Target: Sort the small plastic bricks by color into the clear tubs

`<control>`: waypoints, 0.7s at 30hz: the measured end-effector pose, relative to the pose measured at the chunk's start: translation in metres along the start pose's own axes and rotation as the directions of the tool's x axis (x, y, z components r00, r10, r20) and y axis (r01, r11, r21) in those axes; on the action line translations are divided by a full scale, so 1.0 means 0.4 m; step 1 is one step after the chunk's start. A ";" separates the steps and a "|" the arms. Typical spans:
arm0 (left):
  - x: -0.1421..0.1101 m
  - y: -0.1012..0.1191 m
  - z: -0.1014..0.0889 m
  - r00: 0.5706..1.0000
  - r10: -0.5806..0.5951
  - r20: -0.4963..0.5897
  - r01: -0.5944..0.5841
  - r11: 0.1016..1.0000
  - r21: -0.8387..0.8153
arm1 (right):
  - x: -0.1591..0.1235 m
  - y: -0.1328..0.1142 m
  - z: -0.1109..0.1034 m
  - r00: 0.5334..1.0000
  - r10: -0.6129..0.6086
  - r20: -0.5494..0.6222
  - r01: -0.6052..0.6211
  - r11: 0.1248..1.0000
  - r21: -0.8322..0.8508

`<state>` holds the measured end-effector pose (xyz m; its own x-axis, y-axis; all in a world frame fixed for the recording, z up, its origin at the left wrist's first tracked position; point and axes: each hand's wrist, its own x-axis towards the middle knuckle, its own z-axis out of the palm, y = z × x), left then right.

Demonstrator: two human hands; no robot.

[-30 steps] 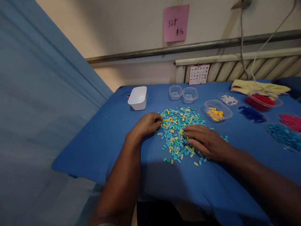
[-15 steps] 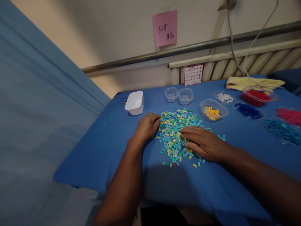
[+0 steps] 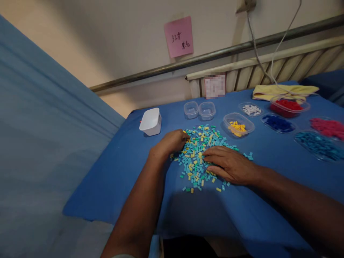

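Evidently, the broad scatter of small plastic building bricks (image 3: pixel 193 163) lies loose on the blue-covered table (image 3: pixel 107 186), in front of the person, between and partly beneath the hands. As a mass it should slide readily under a palm, straying at the edges rather than holding a heap. The right hand (image 3: pixel 228 165) rests over its right side, fingers stretched forward and slightly spread, with no brick visibly pinched. The left hand (image 3: pixel 173 141) is at the upper left edge, fingers curled down; I cannot tell whether the tips grip anything. One brick alone looks very light, stiff, probably a little slippery and hardly fragile; thumb and forefinger across its long sides would likely be the surest hold (any studs are too small to make out).

As for numbers, from large to small: one table, one folded yellow cloth (image 3: pixel 282 92), one white plastic tub (image 3: pixel 150 122), then six single-colour lots of pieces, namely teal pieces (image 3: pixel 318 143), pink pieces (image 3: pixel 328 128), red pieces (image 3: pixel 287 105), dark blue pieces (image 3: pixel 278 123), orange-yellow pieces (image 3: pixel 237 129) and white pieces (image 3: pixel 251 109). Two small transparent tubs (image 3: pixel 207 114) stand side by side beyond the scatter. The loose bricks defy counting: aqua leads, with pale yellow and green mixed through, and fewer orange ones near the left fingertips.
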<state>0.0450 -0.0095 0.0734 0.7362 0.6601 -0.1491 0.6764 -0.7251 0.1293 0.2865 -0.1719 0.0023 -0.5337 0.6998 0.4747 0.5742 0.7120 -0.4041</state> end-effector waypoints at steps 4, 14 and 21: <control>0.015 0.012 -0.023 0.993 0.026 0.113 -0.037 0.994 0.100 | -0.001 0.005 0.002 1.000 -0.016 0.001 0.016 1.000 -0.005; 0.024 0.045 -0.023 0.994 -0.023 0.109 0.015 0.997 0.074 | 0.000 0.000 -0.004 0.998 -0.055 -0.010 0.055 0.998 -0.027; 0.032 0.028 -0.023 0.986 0.098 0.137 -0.106 0.993 0.051 | -0.001 -0.007 -0.008 0.997 -0.072 -0.022 0.072 0.997 -0.036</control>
<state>0.0624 -0.0073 0.0822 0.7890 0.5525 -0.2687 0.5925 -0.8000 0.0946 0.2874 -0.1744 0.0058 -0.5601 0.6451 0.5198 0.5566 0.7577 -0.3407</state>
